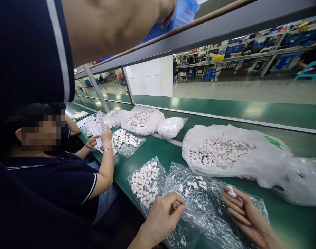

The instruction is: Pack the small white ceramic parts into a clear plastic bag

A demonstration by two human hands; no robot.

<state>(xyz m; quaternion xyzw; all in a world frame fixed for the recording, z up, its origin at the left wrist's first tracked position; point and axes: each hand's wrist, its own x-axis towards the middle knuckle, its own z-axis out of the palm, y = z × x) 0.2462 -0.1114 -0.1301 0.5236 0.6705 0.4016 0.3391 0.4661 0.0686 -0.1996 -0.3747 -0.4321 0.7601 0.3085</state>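
Note:
My right hand [247, 216] pinches a small white plastic pipe fitting [231, 191] between thumb and fingers, palm partly turned up. Lower and to its left, my left hand [163, 218] has thumb and index finger pressed together; anything between them is too small or hidden to make out. Both are over a clear plastic bag [207, 207] lying flat on the green bench. Several loose white fittings [195, 185] rest on that bag. A denser pile of white fittings [145, 180] lies on clear plastic just beyond my left hand.
A big translucent bag [222, 150] of fittings lies behind my right hand, with another bag [141, 119] farther left. At left a seated person [56, 173] holds a printed label sheet [98, 126]. Another person's arm [108, 24] reaches overhead to a blue bin [185, 14] on the shelf.

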